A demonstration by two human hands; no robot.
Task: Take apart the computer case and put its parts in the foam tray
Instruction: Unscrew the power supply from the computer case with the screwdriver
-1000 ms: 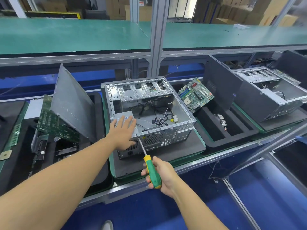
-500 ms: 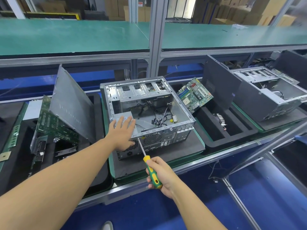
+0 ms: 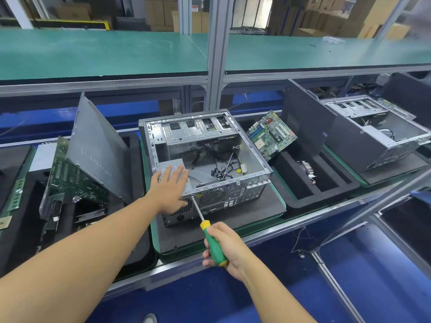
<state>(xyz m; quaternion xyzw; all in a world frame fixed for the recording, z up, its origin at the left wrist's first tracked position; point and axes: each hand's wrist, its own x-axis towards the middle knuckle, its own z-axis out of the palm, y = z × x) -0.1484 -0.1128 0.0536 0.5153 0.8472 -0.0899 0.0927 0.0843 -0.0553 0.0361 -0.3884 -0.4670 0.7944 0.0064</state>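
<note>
An open grey computer case (image 3: 247, 159) lies on its side on a dark mat, loose cables inside. My left hand (image 3: 169, 187) rests flat, fingers straight, on the power supply (image 3: 173, 164) at the case's near left corner. My right hand (image 3: 225, 249) grips the green and yellow handle of a screwdriver (image 3: 205, 227). Its tip touches a screw on the case's rear panel next to the fan grille. A black foam tray (image 3: 300, 197) to the right holds a green motherboard (image 3: 271, 134) leaning on edge and a small cooler.
On the left, another foam tray (image 3: 28, 206) carries a leaning grey side panel (image 3: 98, 145) and a circuit board. A black side panel (image 3: 307, 127) and a second open case (image 3: 382, 134) stand on the right. A green shelf (image 3: 105, 52) runs overhead behind an aluminium post.
The screwdriver and my right hand have shifted slightly; its tip stays at the rear panel screw. My left hand stays on the power supply.
</note>
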